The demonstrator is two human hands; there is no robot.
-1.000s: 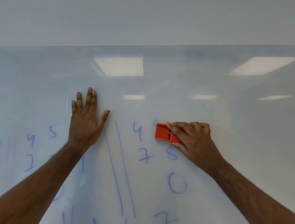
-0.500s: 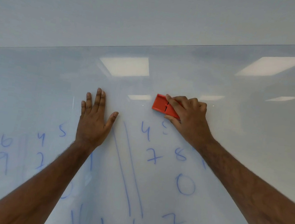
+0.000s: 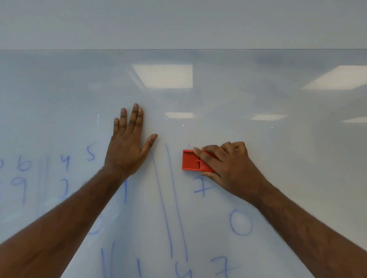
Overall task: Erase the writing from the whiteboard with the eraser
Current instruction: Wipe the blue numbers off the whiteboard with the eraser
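A glossy whiteboard (image 3: 229, 93) fills most of the view, with blue handwritten digits and two long slanted lines (image 3: 170, 201) across its lower half. My right hand (image 3: 232, 165) presses a red eraser (image 3: 192, 161) flat against the board, just right of the slanted lines and above a blue 7 (image 3: 203, 188). My left hand (image 3: 128, 146) lies flat on the board with fingers spread, left of the lines. More digits sit to the left (image 3: 20, 179) and below (image 3: 222, 271).
The board's top edge (image 3: 188, 49) runs across the upper view with plain wall above it. Ceiling lights reflect in the upper board (image 3: 163, 75). Both forearms cross the lower board and hide some writing.
The eraser has come down and left from higher up on the board. The 4 and the marks near it at the top of the right-hand column are gone. My left hand stayed planted.
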